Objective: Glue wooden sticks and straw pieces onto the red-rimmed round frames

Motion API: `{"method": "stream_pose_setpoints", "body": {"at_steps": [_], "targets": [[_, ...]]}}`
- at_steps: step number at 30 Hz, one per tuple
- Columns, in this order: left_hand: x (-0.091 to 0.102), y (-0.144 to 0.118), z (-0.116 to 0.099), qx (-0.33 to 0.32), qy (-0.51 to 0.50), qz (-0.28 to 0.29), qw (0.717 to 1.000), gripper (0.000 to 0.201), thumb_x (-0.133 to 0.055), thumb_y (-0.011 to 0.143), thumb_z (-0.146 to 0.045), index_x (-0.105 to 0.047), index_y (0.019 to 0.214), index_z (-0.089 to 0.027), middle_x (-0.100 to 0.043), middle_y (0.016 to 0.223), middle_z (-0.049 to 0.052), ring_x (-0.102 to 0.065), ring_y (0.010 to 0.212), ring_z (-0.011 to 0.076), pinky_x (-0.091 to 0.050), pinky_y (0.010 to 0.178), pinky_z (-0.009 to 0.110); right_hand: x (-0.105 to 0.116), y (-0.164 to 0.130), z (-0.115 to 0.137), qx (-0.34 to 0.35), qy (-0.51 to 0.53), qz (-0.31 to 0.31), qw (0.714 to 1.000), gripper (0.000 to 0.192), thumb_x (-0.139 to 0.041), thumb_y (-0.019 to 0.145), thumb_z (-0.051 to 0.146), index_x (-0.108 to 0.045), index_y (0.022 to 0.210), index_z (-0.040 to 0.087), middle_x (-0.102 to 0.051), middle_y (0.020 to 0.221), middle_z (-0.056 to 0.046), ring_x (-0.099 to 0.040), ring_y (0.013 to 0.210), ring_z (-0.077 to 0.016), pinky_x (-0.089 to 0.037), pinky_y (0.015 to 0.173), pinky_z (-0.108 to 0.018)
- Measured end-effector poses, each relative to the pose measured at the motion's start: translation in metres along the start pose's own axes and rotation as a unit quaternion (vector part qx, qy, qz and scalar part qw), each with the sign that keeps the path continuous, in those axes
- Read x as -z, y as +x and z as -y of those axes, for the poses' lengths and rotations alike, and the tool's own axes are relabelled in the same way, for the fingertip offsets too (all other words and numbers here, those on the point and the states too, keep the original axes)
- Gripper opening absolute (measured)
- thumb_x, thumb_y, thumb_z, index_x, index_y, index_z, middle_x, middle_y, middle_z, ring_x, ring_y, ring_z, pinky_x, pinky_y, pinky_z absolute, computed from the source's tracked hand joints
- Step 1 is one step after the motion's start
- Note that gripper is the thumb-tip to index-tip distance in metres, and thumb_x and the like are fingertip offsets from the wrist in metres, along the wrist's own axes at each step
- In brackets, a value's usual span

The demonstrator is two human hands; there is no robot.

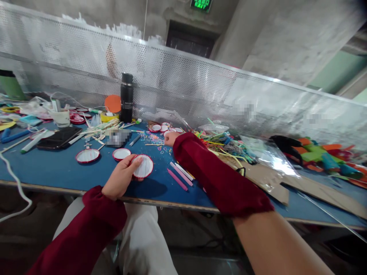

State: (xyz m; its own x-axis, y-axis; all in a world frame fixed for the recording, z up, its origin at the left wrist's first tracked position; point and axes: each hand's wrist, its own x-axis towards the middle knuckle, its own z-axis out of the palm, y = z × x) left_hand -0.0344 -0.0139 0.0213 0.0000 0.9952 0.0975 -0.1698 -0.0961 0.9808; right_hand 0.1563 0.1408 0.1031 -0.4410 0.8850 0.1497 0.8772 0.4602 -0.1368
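The round white disc with a red rim (145, 166) is sitting in the left hand (120, 177), just above the near edge of the blue tabletop (97, 177). The left hand is gripping it at its left edge, thumb over the face, and the face is tilting up toward the head camera; being round, it is showing no clear long axis. The right hand (170, 138) is reaching to the far side, so the disc is lying nearer and to the left of it. Its fingers are curling beside a scatter of tiny multicoloured pieces (153, 138), which are lying mostly to its left. Pink and white slim pens (177, 180) are lying to the disc's right, slanting from far left to near right. Two more white red-rimmed discs (87, 156) are resting to its left.

The right hand's fingertips are hiding from view, so I cannot tell whether they are pinching anything. The maroon fabric sleeve (218, 173) is covering part of the pens. The left fingers under the disc are mostly hidden, and the tiny pieces are too small to make out singly.
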Motion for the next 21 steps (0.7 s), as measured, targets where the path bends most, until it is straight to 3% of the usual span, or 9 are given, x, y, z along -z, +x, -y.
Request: {"method": "stream_pose_setpoints", "body": {"at_steps": [2,4,7,9,12,16,21], "targets": [[0.000,-0.002,-0.002,0.000,-0.023,0.002,1.000,0.049,-0.077,0.070,-0.056,-0.067,0.096,-0.015,-0.063,0.081,0.000,-0.054,0.067,0.0111,-0.048,0.055,0.018,0.009,-0.013,0.005,0.005,0.028,0.016,0.999,0.010,-0.065,0.088,0.023,-0.069,0.089,0.014,-0.070,0.089,-0.004,-0.064,0.083,-0.0137,-0.052,0.078,-0.026],[-0.001,-0.007,-0.004,0.015,-0.070,0.004,0.997,0.047,-0.080,0.068,-0.052,-0.069,0.096,-0.015,-0.066,0.084,0.001,-0.056,0.068,0.0103,-0.047,0.058,0.018,0.016,-0.035,0.017,0.037,0.081,0.024,0.996,0.009,-0.062,0.088,0.023,-0.067,0.089,0.016,-0.069,0.083,0.001,-0.062,0.077,-0.0097,-0.049,0.073,-0.021],[-0.006,-0.021,-0.007,0.038,-0.121,0.018,0.992,0.044,-0.082,0.068,-0.048,-0.072,0.097,-0.016,-0.070,0.085,0.002,-0.059,0.069,0.0106,-0.048,0.059,0.018,0.017,-0.080,0.038,0.125,0.298,0.016,0.946,0.010,-0.063,0.085,0.025,-0.064,0.083,0.016,-0.064,0.076,0.003,-0.057,0.070,-0.0089,-0.047,0.067,-0.021],[-0.010,-0.032,-0.009,0.042,-0.131,0.035,0.990,0.046,-0.082,0.069,-0.047,-0.074,0.102,-0.017,-0.073,0.089,0.004,-0.062,0.072,0.0127,-0.050,0.063,0.020,0.013,-0.109,0.052,0.120,0.336,0.008,0.934,0.010,-0.062,0.085,0.025,-0.064,0.083,0.016,-0.063,0.075,0.003,-0.055,0.067,-0.0086,-0.044,0.064,-0.021],[-0.015,-0.047,-0.009,0.049,-0.135,0.057,0.988,0.048,-0.081,0.071,-0.045,-0.074,0.111,-0.019,-0.075,0.102,0.007,-0.066,0.080,0.0166,-0.053,0.069,0.024,0.007,-0.140,0.068,0.091,0.335,-0.008,0.938,0.009,-0.062,0.085,0.022,-0.066,0.082,0.015,-0.064,0.072,0.002,-0.054,0.064,-0.0086,-0.043,0.062,-0.021],[-0.017,-0.060,-0.005,0.024,-0.079,0.057,0.995,0.041,-0.080,0.074,-0.043,-0.077,0.107,-0.019,-0.073,0.116,0.011,-0.067,0.094,0.0230,-0.054,0.075,0.028,0.001,-0.160,0.079,0.077,0.288,-0.037,0.954,0.010,-0.064,0.085,0.019,-0.070,0.077,0.017,-0.066,0.070,0.003,-0.054,0.062,-0.0080,-0.040,0.060,-0.020],[-0.014,-0.071,0.003,-0.025,-0.003,0.023,0.999,0.029,-0.080,0.072,-0.040,-0.081,0.095,-0.021,-0.074,0.114,0.009,-0.065,0.105,0.0263,-0.051,0.090,0.033,-0.006,-0.172,0.082,0.082,0.235,-0.049,0.967,0.008,-0.070,0.078,0.014,-0.073,0.072,0.019,-0.069,0.069,0.002,-0.058,0.065,-0.0097,-0.040,0.063,-0.022]]}}
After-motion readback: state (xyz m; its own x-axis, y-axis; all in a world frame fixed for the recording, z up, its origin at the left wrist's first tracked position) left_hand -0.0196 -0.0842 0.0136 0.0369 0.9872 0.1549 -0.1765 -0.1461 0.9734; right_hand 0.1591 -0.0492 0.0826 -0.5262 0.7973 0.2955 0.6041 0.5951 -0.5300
